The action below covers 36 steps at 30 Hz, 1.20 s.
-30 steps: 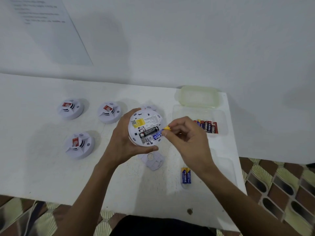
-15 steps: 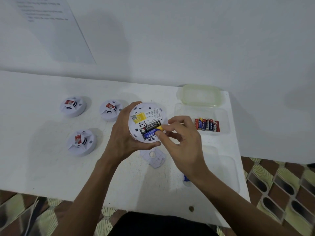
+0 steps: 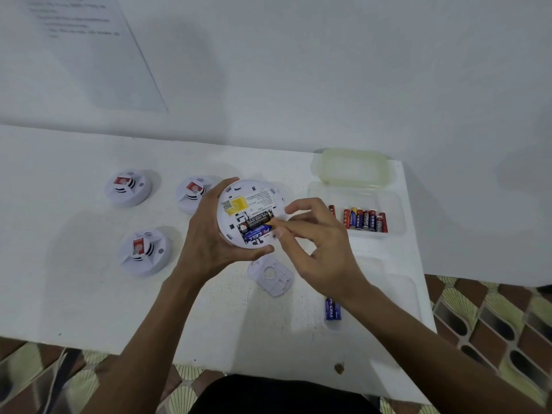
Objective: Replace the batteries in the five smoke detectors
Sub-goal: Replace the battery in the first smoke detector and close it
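My left hand (image 3: 209, 237) grips a white round smoke detector (image 3: 249, 201) turned back side up, above the table. Its battery bay holds a black battery (image 3: 257, 220) and a blue battery (image 3: 257, 233) side by side. My right hand (image 3: 316, 243) touches the blue battery's yellow end with thumb and forefinger, pressing at the bay's right side. The detector's detached back plate (image 3: 270, 276) lies on the table below the hands. Two blue batteries (image 3: 332, 307) lie near my right wrist.
Three more detectors rest face up on the white table (image 3: 74, 294): far left (image 3: 127, 189), centre (image 3: 194, 194), and near left (image 3: 145, 252). An open clear box (image 3: 394, 216) at the right holds several red and blue batteries (image 3: 366, 219); its lid (image 3: 351, 167) lies behind.
The blue battery went from tilted, half out of the bay, to lying flat beside the black one. My right hand's fingers followed it down into the bay.
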Available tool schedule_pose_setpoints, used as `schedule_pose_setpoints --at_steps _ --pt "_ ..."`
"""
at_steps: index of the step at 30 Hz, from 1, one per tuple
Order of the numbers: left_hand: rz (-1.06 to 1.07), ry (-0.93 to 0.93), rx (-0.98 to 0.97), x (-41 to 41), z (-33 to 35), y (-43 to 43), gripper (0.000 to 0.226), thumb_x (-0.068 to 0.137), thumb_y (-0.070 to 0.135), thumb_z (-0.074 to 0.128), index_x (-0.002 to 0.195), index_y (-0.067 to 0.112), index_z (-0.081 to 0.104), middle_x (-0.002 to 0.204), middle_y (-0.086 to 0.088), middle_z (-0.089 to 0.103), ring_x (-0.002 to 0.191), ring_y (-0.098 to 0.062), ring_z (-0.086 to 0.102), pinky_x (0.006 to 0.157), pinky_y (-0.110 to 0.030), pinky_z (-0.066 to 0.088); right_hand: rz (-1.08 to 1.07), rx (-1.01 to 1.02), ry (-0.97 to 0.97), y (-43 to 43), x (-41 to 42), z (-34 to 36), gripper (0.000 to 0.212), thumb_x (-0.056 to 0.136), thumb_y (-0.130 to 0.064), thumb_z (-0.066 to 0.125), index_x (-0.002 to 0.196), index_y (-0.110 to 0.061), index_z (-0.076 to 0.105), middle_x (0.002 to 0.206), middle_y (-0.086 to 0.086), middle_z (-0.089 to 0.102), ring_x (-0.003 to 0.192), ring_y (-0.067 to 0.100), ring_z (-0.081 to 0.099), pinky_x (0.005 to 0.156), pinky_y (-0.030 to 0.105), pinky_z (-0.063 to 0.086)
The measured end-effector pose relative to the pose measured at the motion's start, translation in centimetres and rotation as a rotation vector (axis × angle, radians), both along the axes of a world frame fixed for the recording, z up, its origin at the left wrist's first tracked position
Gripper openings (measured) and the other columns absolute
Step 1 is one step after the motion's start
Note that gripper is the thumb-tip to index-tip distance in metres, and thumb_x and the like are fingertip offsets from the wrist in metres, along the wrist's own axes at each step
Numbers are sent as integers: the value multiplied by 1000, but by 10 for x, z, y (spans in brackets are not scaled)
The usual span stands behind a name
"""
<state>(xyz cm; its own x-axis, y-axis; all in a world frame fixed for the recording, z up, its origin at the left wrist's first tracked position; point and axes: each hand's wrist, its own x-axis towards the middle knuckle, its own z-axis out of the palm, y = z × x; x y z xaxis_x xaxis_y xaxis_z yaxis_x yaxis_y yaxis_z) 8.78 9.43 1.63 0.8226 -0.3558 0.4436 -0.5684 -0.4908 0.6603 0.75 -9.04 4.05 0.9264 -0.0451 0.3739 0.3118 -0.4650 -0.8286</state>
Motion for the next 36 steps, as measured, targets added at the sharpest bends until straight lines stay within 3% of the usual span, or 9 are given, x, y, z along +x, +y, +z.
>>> schedule_pose_setpoints --at_steps 2,5,10,13,18,24,29,32,36 --pt "-12 9 23 -2 -1 6 103 55 79 64 136 24 30 130 5 44 119 -17 48 99 -32 41 39 72 100 -2 -1 1 22 94 -10 62 114 -10 71 111 0 60 97 7 63 80 13 52" --pt "-1 29 27 -2 -3 16 101 57 79 64 135 24 31 128 6 43 118 -10 44 98 -25 38 -7 52 285 -2 4 -6 30 96 -17 59 125 -23 62 105 -6 63 93 3 61 77 14 52" --pt "15 76 67 0 -11 41 107 52 67 73 138 17 34 131 9 42 122 -10 40 102 -13 29 36 -573 582 13 8 -32 47 98 -35 52 141 -19 45 125 5 57 110 18 56 93 30 47" --pt "-1 93 91 4 -14 53 109 52 71 71 139 15 35 131 8 42 123 -14 41 103 -13 28 50 -766 686 31 10 -56 52 94 -47 54 133 -13 48 123 8 55 110 22 53 89 31 45" --pt "-27 93 96 6 -15 68 106 53 69 72 139 23 31 131 8 42 123 -14 41 102 -8 26 -14 -884 718 46 19 -78 58 83 -54 66 118 -10 53 119 8 48 102 22 49 78 30 43" --pt "-65 84 95 9 -15 79 104 53 70 71 138 28 28 131 9 40 122 -11 40 102 -17 29 -64 -632 822 44 28 -80 65 72 -47 80 114 -12 44 107 7 49 99 24 49 75 32 42" --pt "-82 99 117 9 -19 85 105 53 67 74 139 29 29 132 13 38 122 -9 39 101 -19 31 -56 -542 731 46 29 -82 21 90 -19 61 78 -15 44 78 1 48 74 20 50 56 25 32" --pt "-94 110 123 8 -21 87 105 53 69 73 140 28 28 133 13 38 124 -8 39 101 -13 28 -64 -242 742 46 28 -68 21 94 -17 57 75 -14 48 72 -1 53 62 14 49 57 23 37" --pt "-100 92 112 5 -21 87 104 55 74 69 140 30 27 134 13 38 123 -6 39 101 -13 28 -18 328 783 49 18 -30 13 96 -28 57 101 -16 61 86 6 72 70 14 71 65 27 57"
